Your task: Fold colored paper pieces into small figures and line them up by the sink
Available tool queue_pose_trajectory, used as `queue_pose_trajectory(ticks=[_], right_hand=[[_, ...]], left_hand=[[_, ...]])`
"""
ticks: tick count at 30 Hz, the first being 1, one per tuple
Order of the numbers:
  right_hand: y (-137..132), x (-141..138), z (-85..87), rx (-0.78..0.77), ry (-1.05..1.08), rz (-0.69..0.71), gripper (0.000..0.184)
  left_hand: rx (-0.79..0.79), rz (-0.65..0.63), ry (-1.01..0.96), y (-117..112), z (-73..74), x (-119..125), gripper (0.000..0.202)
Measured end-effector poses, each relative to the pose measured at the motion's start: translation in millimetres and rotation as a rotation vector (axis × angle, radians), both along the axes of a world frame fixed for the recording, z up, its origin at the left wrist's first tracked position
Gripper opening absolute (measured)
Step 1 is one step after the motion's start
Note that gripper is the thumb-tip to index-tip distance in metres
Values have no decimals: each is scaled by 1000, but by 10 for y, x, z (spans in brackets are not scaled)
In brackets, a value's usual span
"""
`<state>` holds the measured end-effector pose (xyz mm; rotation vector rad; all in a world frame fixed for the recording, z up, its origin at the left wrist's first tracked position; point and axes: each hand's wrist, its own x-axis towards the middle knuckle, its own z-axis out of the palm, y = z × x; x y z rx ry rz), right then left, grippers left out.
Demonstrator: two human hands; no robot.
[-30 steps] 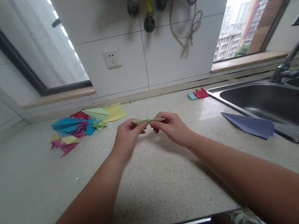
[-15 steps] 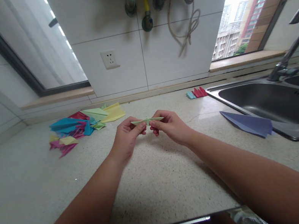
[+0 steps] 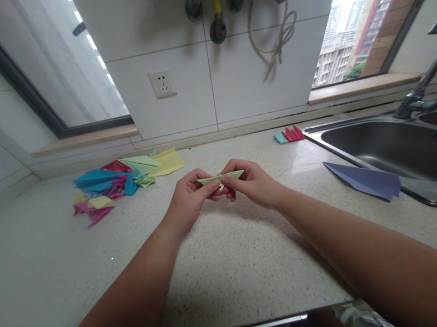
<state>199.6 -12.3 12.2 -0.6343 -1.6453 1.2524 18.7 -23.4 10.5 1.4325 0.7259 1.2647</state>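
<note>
A small folded piece of pale green paper (image 3: 221, 177) is held just above the speckled countertop (image 3: 227, 263), in the middle of the view. My left hand (image 3: 191, 197) pinches its left half with thumb and fingers closed. My right hand (image 3: 249, 183) pinches the right half the same way. The two thumbs almost touch at the paper's centre fold. Most of the paper is hidden behind my fingers.
A heap of several coloured folded papers (image 3: 116, 184) lies at the back left. A blue-purple paper plane (image 3: 365, 181) rests on the rim of the steel sink (image 3: 406, 153) at right. Small red and teal folded pieces (image 3: 288, 135) sit near the back wall. A tap (image 3: 427, 78) stands over the sink.
My two hands have drawn slightly closer together on the green paper, thumbs nearly meeting. The paper stays in the same place above the counter.
</note>
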Motion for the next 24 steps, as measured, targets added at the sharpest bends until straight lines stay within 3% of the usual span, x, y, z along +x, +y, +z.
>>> queue_pose_trajectory(ticks=[15, 24], right_hand=[[-21, -5, 34, -63, 62, 41, 26], [49, -4, -23, -95, 59, -86, 26]], left_hand=[[-29, -23, 11, 1, 10, -17, 23], [-98, 105, -51, 52, 17, -60, 26]])
